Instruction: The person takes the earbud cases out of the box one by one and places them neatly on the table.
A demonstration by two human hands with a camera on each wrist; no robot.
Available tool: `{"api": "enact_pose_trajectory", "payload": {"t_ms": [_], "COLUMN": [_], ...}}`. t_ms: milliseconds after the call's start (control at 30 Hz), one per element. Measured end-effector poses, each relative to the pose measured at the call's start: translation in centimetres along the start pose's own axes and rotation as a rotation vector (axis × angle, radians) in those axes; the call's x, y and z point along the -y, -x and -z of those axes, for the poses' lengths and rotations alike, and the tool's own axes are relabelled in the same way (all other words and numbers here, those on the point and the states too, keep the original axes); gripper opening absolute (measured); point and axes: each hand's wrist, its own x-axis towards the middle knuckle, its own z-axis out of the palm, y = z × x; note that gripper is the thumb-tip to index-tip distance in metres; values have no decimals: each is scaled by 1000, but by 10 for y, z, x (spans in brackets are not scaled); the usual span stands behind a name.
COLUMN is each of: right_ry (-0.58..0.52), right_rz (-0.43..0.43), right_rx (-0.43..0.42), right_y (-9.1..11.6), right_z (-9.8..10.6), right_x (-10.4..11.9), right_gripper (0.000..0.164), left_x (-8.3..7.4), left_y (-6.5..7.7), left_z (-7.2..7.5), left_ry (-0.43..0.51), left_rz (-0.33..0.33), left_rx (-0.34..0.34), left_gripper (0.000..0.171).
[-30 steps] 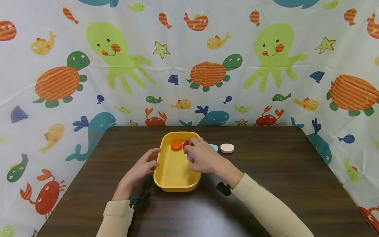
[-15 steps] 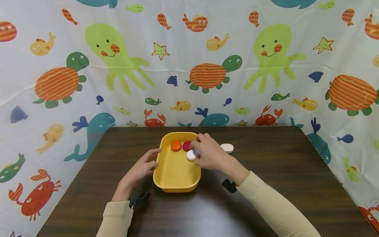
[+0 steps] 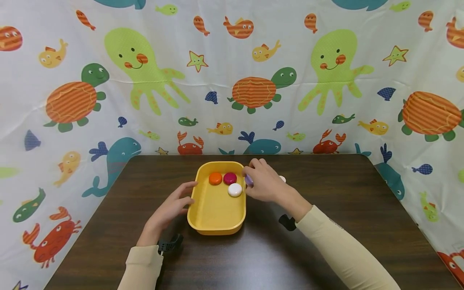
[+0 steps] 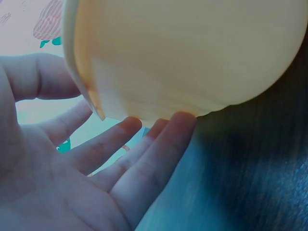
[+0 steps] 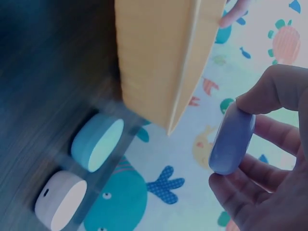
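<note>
A yellow plastic container (image 3: 214, 211) stands on the table, holding an orange round piece (image 3: 215, 178), a magenta one (image 3: 230, 178) and a white one (image 3: 235, 189). My left hand (image 3: 170, 209) touches its left wall from outside, fingers (image 4: 149, 175) fairly straight in the left wrist view. Just past the right rim, my right hand (image 3: 266, 181) pinches a purple rounded disc (image 5: 232, 139) between thumb and fingertips. In the right wrist view, a blue oval piece (image 5: 97, 142) and a pale pink one (image 5: 60, 199) lie below it; the head view hides the blue one behind my hand.
The dark wooden table (image 3: 326, 225) extends around the container. A white curtain (image 3: 217, 52) printed with sea animals hangs along the table's back edge and both sides. Each wrist wears a black strap; the left strap (image 3: 172, 243) shows beside its sleeve.
My right hand has lifted away from inside the container to beyond its right rim, carrying the purple disc. The white piece there is uncovered now. My left hand has stayed in place.
</note>
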Motion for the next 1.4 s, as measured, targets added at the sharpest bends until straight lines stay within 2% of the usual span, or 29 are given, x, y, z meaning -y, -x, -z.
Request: {"api": "enact_pose_trajectory", "payload": {"t_ms": [267, 733, 1400], "right_ry": [-24, 34, 8], "right_rz": [-50, -115, -159], "right_rx": [9, 37, 15], "right_y": [-1, 2, 9], "right_z": [-2, -8, -4], "right_x": [-18, -51, -90], "right_gripper": [38, 32, 30], "left_x": [-1, 0, -1], "left_y": [0, 1, 3], "left_z": [0, -2, -3], "left_ry": [4, 6, 6], "left_rz": [2, 7, 15], "left_rx": [2, 5, -5], "left_gripper": [61, 63, 62]}}
